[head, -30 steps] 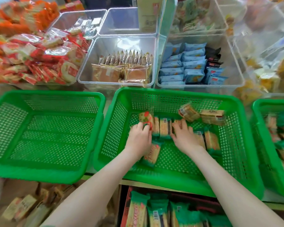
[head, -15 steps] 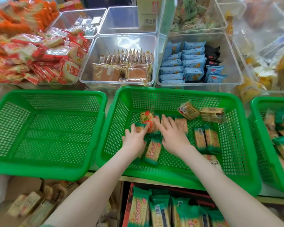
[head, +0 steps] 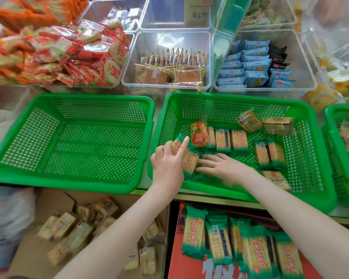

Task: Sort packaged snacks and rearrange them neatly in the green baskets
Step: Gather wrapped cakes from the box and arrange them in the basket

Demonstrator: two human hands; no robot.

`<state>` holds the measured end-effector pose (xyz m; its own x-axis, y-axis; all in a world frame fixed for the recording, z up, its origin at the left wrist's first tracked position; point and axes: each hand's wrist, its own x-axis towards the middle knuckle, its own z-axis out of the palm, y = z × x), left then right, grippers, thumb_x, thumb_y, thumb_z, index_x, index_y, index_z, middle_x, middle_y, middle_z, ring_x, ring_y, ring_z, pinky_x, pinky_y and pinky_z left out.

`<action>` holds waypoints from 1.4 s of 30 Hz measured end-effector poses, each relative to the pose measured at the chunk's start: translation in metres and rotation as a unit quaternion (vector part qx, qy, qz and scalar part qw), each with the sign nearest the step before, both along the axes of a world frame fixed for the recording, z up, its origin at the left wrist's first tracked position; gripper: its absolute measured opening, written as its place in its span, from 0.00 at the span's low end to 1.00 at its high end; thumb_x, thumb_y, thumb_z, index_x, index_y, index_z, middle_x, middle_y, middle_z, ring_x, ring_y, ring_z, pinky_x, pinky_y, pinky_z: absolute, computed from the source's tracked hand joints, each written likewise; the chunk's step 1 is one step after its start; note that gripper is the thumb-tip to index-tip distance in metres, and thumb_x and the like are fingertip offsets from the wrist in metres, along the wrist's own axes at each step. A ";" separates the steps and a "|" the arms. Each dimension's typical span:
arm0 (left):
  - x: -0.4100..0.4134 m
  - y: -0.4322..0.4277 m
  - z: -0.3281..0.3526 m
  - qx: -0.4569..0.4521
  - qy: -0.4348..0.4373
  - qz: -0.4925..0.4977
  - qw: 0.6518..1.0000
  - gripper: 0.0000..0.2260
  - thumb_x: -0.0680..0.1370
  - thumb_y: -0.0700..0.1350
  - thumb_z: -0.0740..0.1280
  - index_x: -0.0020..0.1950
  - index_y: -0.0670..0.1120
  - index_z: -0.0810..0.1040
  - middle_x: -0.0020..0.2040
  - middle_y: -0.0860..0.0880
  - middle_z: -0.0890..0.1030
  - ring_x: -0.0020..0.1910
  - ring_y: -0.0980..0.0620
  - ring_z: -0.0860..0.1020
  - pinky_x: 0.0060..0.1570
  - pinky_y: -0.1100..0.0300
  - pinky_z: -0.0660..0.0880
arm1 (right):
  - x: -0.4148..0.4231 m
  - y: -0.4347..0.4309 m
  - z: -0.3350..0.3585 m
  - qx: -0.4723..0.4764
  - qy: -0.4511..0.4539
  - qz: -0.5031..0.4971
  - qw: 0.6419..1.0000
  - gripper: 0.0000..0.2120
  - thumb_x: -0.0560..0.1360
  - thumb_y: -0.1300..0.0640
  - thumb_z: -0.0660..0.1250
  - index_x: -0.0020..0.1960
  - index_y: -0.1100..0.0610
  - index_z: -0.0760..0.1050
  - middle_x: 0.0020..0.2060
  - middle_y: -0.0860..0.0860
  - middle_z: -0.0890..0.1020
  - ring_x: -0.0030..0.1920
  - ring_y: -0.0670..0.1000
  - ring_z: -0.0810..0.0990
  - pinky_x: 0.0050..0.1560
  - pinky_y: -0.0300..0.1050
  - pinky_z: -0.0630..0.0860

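The middle green basket (head: 230,97) holds a row of green-wrapped cracker packs (head: 223,140), an orange-red pack (head: 198,135) standing at the row's left end, and two tan packs (head: 278,125) at the back right. My left hand (head: 167,168) is at the basket's near left side and grips a tilted green cracker pack (head: 176,144). My right hand (head: 224,168) lies flat, fingers pointing left, on green packs at the basket's front. Another cracker pack (head: 190,163) sits between the two hands. The left green basket (head: 89,97) holds nothing.
A third green basket (head: 340,111) with packs stands at the right edge. Clear bins behind hold red packs (head: 85,57), brown packs (head: 169,73) and blue packs (head: 250,67). Below the shelf are a red box of green cracker packs (head: 220,244) and a cardboard box of tan packs (head: 79,228).
Both hands drew back from the row toward the basket's near left corner. My left hand picked up a green pack. My right hand turned its fingers leftward onto the front packs.
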<state>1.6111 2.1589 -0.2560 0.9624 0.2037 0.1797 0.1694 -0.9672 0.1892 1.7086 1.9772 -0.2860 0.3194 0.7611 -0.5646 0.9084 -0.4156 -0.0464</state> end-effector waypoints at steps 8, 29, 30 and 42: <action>-0.024 0.006 0.012 -0.053 -0.078 -0.032 0.995 0.38 0.64 0.33 0.76 0.71 0.52 0.72 0.59 0.38 0.76 0.53 0.42 0.66 0.45 0.46 0.72 | -0.003 -0.013 0.010 0.127 -0.109 -0.016 0.986 0.34 0.73 0.71 0.65 0.75 0.53 0.62 0.73 0.54 0.67 0.75 0.52 0.60 0.74 0.58 0.50; -0.224 -0.103 -0.014 -0.226 0.111 -0.212 0.945 0.35 0.72 0.47 0.71 0.76 0.57 0.60 0.62 0.41 0.71 0.60 0.43 0.64 0.61 0.44 0.68 | -0.299 -0.127 0.034 0.272 -0.073 -0.544 0.790 0.33 0.71 0.50 0.73 0.70 0.63 0.67 0.60 0.58 0.76 0.61 0.60 0.76 0.60 0.52 0.73; -0.238 -0.100 -0.025 -0.216 0.120 -0.198 0.948 0.36 0.71 0.47 0.72 0.76 0.56 0.60 0.61 0.42 0.71 0.59 0.43 0.64 0.60 0.44 0.69 | -0.313 -0.128 0.021 0.260 -0.059 -0.531 0.805 0.33 0.70 0.50 0.73 0.69 0.62 0.67 0.59 0.58 0.77 0.60 0.60 0.77 0.59 0.53 0.75; -0.285 -0.127 -0.112 -0.184 0.251 0.068 0.948 0.32 0.79 0.53 0.63 0.79 0.55 0.52 0.70 0.40 0.62 0.67 0.39 0.61 0.65 0.46 0.62 | -0.341 -0.089 -0.082 0.144 0.050 -0.519 0.841 0.32 0.81 0.43 0.57 0.76 0.59 0.51 0.72 0.62 0.62 0.71 0.61 0.62 0.68 0.53 0.64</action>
<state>1.3266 2.0316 -0.3677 0.8681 0.2912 -0.4020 0.4454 -0.8146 0.3716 1.3681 1.8883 -0.3678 0.8581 0.2116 -0.4679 0.0496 -0.9410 -0.3346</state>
